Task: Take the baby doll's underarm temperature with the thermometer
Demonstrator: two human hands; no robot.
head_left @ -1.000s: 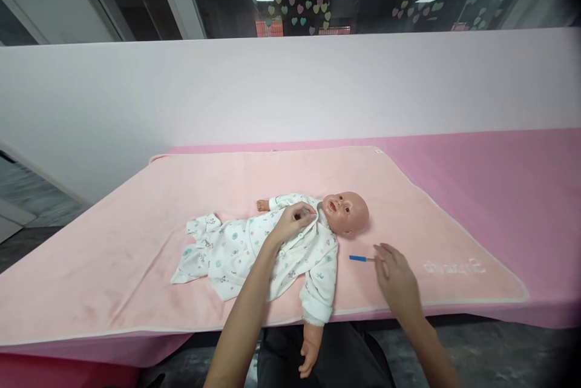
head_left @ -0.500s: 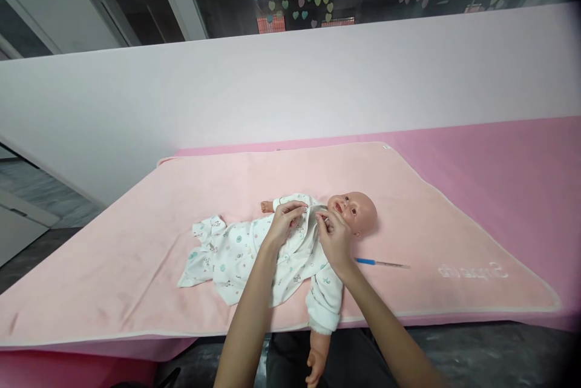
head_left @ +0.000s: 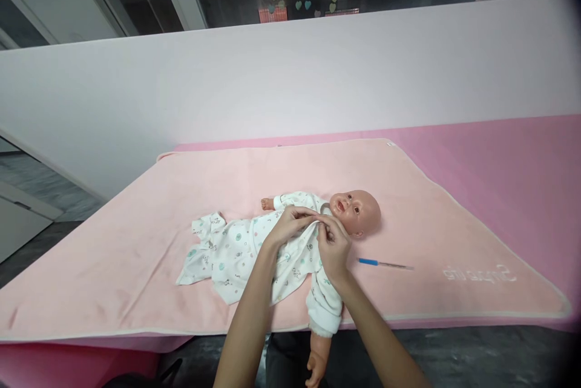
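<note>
A baby doll lies on its back, head to the right, dressed in a white printed baby outfit. At the outfit's neckline my left hand and my right hand meet, fingertips pinching the cloth between them. Whatever fastener may be under the fingers is hidden. One doll arm reaches over the near edge, its hand hanging down; the other arm lies on the far side. Just right of my right wrist is a thin thermometer-like stick with a blue end.
A peach blanket with white edging and lettering covers much of the pink padded surface. Behind it rises a white wall with dark glass above. The near edge drops to a dark floor.
My left hand has moved right along the neckline until its fingertips meet those of my right hand. The cloth there is drawn together. The view has tilted slightly.
</note>
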